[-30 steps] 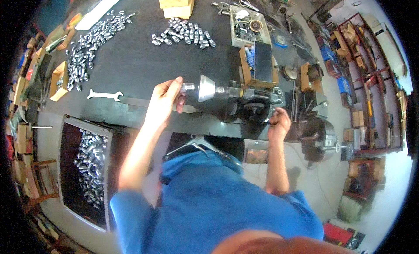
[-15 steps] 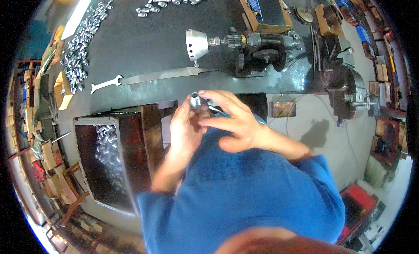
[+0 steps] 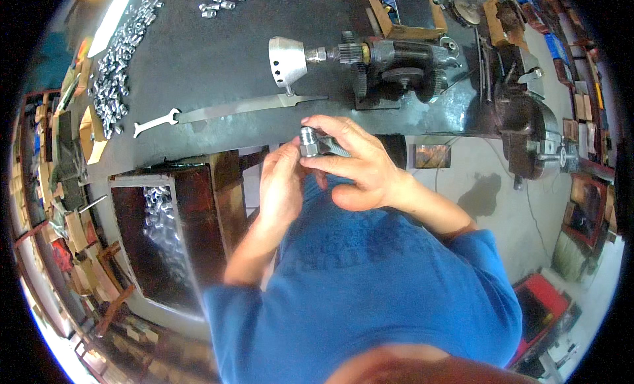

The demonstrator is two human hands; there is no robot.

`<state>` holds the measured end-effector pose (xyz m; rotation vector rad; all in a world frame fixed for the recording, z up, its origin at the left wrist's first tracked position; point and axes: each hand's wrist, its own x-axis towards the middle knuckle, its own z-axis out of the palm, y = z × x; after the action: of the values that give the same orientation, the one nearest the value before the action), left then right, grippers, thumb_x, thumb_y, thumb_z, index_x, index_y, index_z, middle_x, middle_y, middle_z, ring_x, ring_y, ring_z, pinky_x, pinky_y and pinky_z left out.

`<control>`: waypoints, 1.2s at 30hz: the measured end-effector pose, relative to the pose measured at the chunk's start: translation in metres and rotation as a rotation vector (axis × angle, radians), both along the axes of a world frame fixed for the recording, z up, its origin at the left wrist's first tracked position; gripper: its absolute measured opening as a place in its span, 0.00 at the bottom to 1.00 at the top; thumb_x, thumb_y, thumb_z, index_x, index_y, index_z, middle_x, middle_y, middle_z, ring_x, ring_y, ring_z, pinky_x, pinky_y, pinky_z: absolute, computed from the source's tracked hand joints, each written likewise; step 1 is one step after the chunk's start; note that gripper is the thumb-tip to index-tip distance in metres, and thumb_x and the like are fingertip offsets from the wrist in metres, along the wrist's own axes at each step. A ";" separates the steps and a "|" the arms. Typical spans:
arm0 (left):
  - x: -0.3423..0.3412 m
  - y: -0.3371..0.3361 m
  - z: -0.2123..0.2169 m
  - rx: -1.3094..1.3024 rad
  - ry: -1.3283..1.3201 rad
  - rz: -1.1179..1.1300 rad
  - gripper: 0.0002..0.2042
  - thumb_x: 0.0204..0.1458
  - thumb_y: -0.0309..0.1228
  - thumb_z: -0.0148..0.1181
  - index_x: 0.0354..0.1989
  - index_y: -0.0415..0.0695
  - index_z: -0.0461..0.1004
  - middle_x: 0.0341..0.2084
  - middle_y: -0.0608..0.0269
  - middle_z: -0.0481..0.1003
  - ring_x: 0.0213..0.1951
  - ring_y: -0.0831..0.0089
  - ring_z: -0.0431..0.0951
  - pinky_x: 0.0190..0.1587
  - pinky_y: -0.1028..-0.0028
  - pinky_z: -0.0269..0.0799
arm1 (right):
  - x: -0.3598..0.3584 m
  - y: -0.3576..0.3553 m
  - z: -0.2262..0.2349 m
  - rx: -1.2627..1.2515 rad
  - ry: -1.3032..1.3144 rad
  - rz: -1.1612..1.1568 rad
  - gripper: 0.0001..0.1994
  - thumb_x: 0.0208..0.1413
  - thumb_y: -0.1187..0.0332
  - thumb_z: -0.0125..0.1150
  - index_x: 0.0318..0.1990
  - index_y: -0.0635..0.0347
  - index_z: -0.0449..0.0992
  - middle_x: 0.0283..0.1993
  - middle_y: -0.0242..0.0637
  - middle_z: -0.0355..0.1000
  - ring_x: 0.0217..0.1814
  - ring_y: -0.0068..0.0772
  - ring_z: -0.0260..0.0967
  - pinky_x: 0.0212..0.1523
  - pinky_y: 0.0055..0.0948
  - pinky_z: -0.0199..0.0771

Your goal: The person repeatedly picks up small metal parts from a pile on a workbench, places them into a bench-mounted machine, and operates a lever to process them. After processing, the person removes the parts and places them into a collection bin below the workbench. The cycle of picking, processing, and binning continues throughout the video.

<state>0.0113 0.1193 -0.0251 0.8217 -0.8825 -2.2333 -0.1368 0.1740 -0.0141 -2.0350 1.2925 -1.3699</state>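
In front of my body, just off the bench edge, both hands meet around a shiny metal pipe fitting point(image 3: 308, 143) with a threaded top end and a hex collar. My left hand point(image 3: 281, 182) pinches it from the left. The index finger of my right hand point(image 3: 363, 165) reaches over the top end, and another fingertip touches its lower side. Between the right fingers shows a grey ridged piece point(image 3: 335, 148), like a screw thread; its far end is hidden.
On the dark bench point(image 3: 218, 60) lie a wrench point(image 3: 157, 122), a flat file point(image 3: 244, 106), a geared machine point(image 3: 396, 57) with a metal cup, and heaps of fittings point(image 3: 117, 73). A vise point(image 3: 528, 136) stands right. An open box point(image 3: 155, 179) of fittings sits lower left.
The fitting has moved slightly right and tilted, so its side shows instead of its open end. My right fingers have come up around it. The view has shifted a little.
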 end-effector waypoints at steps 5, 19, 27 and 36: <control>0.001 -0.003 0.008 -0.157 0.016 0.051 0.14 0.54 0.30 0.46 0.41 0.30 0.67 0.32 0.54 0.72 0.32 0.71 0.73 0.37 0.75 0.68 | -0.005 0.000 0.000 0.017 -0.005 0.027 0.22 0.24 0.71 0.56 0.36 0.65 0.72 0.54 0.55 0.55 0.49 0.56 0.60 0.47 0.40 0.64; 0.007 -0.003 0.006 -0.023 0.159 -0.142 0.20 0.49 0.31 0.54 0.47 0.29 0.64 0.41 0.53 0.71 0.44 0.68 0.70 0.49 0.72 0.63 | -0.009 -0.002 0.002 -0.088 -0.093 0.067 0.17 0.25 0.70 0.55 0.31 0.65 0.72 0.51 0.53 0.59 0.49 0.54 0.61 0.46 0.41 0.65; 0.006 -0.006 0.003 -0.277 0.020 -0.133 0.19 0.49 0.32 0.55 0.45 0.30 0.67 0.38 0.54 0.72 0.41 0.70 0.71 0.46 0.74 0.65 | -0.010 0.000 0.004 -0.135 0.007 -0.017 0.15 0.36 0.61 0.54 0.27 0.66 0.74 0.48 0.55 0.62 0.45 0.52 0.63 0.44 0.40 0.65; 0.003 -0.005 0.014 -0.256 -0.042 -0.153 0.17 0.49 0.32 0.55 0.42 0.29 0.68 0.36 0.56 0.72 0.38 0.73 0.71 0.44 0.75 0.65 | -0.004 0.000 0.005 -0.107 -0.001 -0.040 0.11 0.22 0.70 0.57 0.20 0.65 0.71 0.46 0.50 0.61 0.43 0.50 0.61 0.40 0.39 0.66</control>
<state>0.0146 0.1147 -0.0111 0.7041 -1.2582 -2.1763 -0.1408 0.1740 -0.0089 -2.0885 1.2922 -1.4877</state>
